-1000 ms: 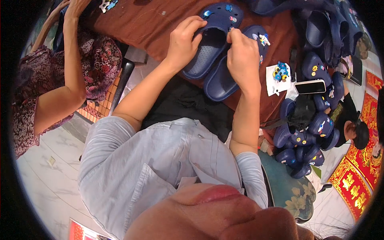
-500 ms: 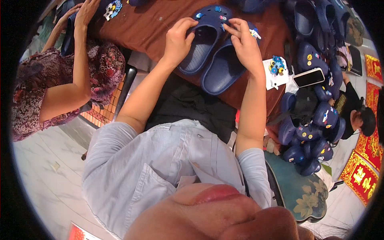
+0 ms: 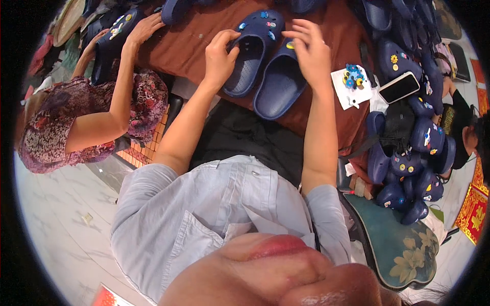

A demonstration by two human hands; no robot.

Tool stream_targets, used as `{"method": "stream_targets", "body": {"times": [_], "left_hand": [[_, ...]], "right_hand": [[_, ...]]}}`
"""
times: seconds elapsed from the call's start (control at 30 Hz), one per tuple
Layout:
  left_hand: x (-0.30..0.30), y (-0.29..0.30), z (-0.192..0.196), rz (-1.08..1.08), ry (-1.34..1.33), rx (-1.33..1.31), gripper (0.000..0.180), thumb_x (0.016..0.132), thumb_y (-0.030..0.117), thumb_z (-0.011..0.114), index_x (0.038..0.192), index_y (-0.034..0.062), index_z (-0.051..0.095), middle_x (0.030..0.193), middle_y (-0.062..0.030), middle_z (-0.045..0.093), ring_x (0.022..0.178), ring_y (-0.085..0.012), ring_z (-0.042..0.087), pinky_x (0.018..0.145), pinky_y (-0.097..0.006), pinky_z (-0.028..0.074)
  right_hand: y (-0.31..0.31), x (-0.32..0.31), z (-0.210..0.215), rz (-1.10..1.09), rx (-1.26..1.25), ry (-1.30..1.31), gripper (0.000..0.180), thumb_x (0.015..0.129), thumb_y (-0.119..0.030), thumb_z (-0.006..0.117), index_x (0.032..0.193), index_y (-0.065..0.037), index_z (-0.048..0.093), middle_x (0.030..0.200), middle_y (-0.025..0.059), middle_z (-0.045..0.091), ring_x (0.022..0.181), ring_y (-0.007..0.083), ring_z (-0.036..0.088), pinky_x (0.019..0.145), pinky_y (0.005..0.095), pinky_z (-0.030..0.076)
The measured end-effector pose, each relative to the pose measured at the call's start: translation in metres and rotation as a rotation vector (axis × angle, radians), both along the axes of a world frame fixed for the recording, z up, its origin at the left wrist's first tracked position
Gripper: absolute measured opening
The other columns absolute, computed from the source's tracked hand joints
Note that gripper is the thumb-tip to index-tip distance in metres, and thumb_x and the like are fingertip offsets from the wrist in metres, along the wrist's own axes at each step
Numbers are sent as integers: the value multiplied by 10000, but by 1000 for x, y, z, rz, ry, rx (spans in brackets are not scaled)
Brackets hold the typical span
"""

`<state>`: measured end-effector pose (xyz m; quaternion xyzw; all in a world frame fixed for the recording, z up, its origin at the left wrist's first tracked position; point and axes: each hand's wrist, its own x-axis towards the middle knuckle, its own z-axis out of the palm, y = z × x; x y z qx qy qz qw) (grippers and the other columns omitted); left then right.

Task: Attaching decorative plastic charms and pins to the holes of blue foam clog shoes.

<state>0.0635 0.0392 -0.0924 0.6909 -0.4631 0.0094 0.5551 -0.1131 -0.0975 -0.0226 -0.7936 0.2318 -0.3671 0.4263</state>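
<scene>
Two navy clogs lie side by side in front of me, toes pointing away. The left clog (image 3: 248, 64) carries several small charms on its toe, mostly blue and white. My left hand (image 3: 221, 57) is closed at its left edge, curled fingertips and thumb against the upper. My right hand (image 3: 312, 53) is over the toe of the right clog (image 3: 279, 87), fingers stretched and apart, holding nothing I can see. Its fingertips point at the left clog's right side, just off it. A yellow charm (image 3: 291, 45) shows on the right clog beside that hand, which hides the rest of its toe.
A white card (image 3: 343, 93) with blue and yellow charms and a phone (image 3: 399, 87) lie right on the brown cloth (image 3: 199, 51). Charm-covered clogs (image 3: 426, 135) pile up beyond. A co-worker's hand (image 3: 145, 29) works at left by a decorated clog (image 3: 115, 38). A green-backed chair (image 3: 388, 234) stands lower right.
My right hand has drawn off the left clog's charmed side, its fingers now spread. My left hand stays at the clog's edge. At left, the co-worker's decorated clog has come into view.
</scene>
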Motion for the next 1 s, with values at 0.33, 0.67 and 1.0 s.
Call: {"method": "stream_targets", "body": {"times": [0.33,0.67,1.0], "left_hand": [[-17,13,10,144,-89,-4,279,783,-8,707,1058,23,677,1071,-139,688,986,-303,672,854,-376,531],[-82,26,26,-57,-295,286,588,809,186,757,1352,133,538,1212,-214,572,1113,-380,589,908,-446,528],[-69,-23,38,-129,-279,586,775,815,183,745,1503,202,390,974,-228,628,912,-414,623,769,-499,536]], "right_hand": [[-74,-51,-46,-399,8,-183,159,948,-11,543,1092,34,591,983,130,743,942,184,694,906,290,493],[-99,-61,-104,-525,88,-161,144,959,18,503,1056,17,609,965,139,721,891,203,692,833,301,543],[-88,-56,-107,-528,-9,-70,129,961,-21,518,1015,12,630,889,120,721,847,207,700,798,330,537]]}}
